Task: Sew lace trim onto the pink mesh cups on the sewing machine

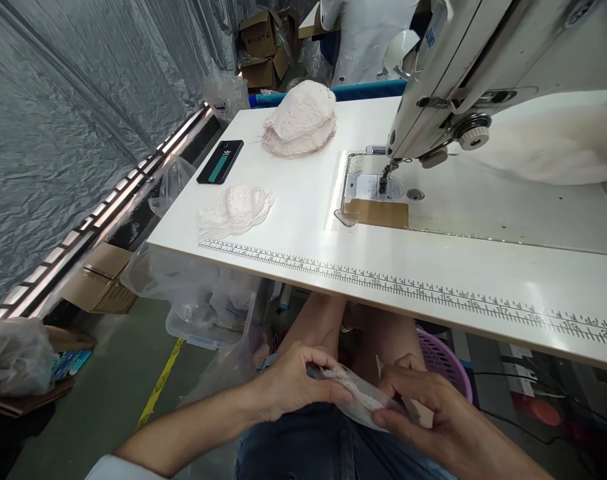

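Below the table edge, over my lap, both hands pinch a small pale lace piece (356, 393). My left hand (296, 383) closes on its left end. My right hand (418, 400) grips its right end with curled fingers. On the white table (303, 220) lie a single knitted lace piece (236, 210) near the front left and a stack of pink lace pieces (301, 120) farther back. The sewing machine (483, 73) stands at the right, its needle (385, 177) over the metal plate.
A black phone (220, 161) lies at the table's left edge. A ruler strip (408, 287) runs along the front edge. Plastic bags and a clear bin (198, 313) sit under the table, a purple basket (441, 357) by my knee. Cardboard boxes (263, 47) stand behind.
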Demonstrator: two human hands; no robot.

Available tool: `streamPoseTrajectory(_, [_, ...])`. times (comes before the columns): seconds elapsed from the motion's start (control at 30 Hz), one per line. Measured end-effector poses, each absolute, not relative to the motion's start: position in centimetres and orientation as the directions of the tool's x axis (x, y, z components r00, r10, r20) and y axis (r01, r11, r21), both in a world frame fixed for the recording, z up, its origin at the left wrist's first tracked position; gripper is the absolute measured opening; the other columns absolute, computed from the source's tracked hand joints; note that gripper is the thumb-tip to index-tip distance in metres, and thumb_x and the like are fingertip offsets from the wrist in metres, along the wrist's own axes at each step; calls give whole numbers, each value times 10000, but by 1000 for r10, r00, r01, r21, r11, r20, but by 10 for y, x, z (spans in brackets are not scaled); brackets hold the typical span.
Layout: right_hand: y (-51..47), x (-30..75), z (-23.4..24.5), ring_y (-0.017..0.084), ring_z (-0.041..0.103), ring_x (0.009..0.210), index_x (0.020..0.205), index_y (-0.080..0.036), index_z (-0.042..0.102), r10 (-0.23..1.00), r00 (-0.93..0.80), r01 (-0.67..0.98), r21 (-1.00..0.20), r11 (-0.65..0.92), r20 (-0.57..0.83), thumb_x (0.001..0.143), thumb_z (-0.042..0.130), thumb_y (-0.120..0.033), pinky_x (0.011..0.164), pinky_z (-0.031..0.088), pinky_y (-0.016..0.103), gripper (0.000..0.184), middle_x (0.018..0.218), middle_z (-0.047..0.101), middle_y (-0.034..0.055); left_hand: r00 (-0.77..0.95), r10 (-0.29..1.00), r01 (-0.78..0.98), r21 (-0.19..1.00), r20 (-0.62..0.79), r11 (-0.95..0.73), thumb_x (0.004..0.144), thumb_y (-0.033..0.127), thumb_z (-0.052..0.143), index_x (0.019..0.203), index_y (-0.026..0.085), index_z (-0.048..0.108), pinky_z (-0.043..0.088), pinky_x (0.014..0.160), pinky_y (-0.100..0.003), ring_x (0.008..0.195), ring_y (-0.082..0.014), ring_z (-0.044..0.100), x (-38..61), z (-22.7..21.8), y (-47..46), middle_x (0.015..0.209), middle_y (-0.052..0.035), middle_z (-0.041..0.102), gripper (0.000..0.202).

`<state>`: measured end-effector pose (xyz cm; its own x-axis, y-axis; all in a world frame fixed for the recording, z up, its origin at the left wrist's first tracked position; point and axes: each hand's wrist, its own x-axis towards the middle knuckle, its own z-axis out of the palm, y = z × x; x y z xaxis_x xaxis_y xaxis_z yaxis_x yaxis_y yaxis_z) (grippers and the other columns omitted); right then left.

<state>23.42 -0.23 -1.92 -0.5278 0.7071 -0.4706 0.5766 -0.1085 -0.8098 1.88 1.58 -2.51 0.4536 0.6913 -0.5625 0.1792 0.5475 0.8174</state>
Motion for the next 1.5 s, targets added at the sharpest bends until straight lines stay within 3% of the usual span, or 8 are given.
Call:
streamPoseTrajectory(0.2, [-2, 235, -19, 200, 516, 779, 720, -216, 529, 704, -529, 591, -801, -95, -474, 859, 503, -456, 674, 356, 295, 278, 750, 536, 8, 479, 620, 106, 742, -621, 662, 631, 329, 755, 783, 132, 740, 407, 684, -225, 671, -123, 543, 20, -26, 14, 721, -18, 660, 250])
streamPoseTrajectory(0.6, [-3, 235, -19, 181, 508, 737, 705, -217, 556, 735, -474, 615, -780, -117, -484, 847, 492, -471, 602, 334, 262, 299, 731, 527, 4, 560, 573, 134, 748, -598, 650, 628, 306, 778, 876, 125, 719, 380, 641, -196, 663, -96, 519, 16, -20, 17, 731, -9, 643, 313])
streamPoseTrajectory(0.77, [0, 235, -17, 183, 516, 757, 713, -219, 586, 700, -506, 600, -789, -134, -503, 828, 542, -437, 611, 342, 260, 250, 737, 545, 3, 535, 580, 109, 731, -614, 673, 614, 341, 787, 787, 107, 728, 357, 604, -192, 604, -79, 483, 19, -23, 15, 657, -1, 615, 296])
streamPoseTrajectory(0.97, [6, 243, -23, 188, 534, 792, 693, -216, 657, 648, -636, 413, -894, -172, -419, 815, 600, -451, 705, 386, 284, 271, 708, 593, 6, 602, 514, 54, 674, -610, 736, 593, 355, 801, 771, 134, 740, 407, 655, -202, 625, -85, 519, 19, -23, 15, 681, -1, 647, 291])
streamPoseTrajectory(1.13, [10, 247, -29, 182, 564, 774, 695, -197, 690, 614, -706, 265, -935, -234, -354, 800, 628, -458, 692, 398, 280, 288, 711, 616, 17, 607, 493, 100, 675, -623, 731, 581, 355, 808, 775, 143, 744, 417, 658, -198, 616, -81, 518, 21, -24, 15, 672, 4, 651, 294])
streamPoseTrajectory(1.5, [-6, 249, -34, 197, 549, 880, 767, -222, 619, 632, -612, 453, -866, -212, -475, 808, 615, -417, 777, 395, 269, 199, 857, 597, 3, 584, 528, 229, 749, -617, 622, 659, 343, 742, 808, 121, 743, 381, 592, -191, 577, -82, 471, 23, -19, 15, 644, -8, 629, 267])
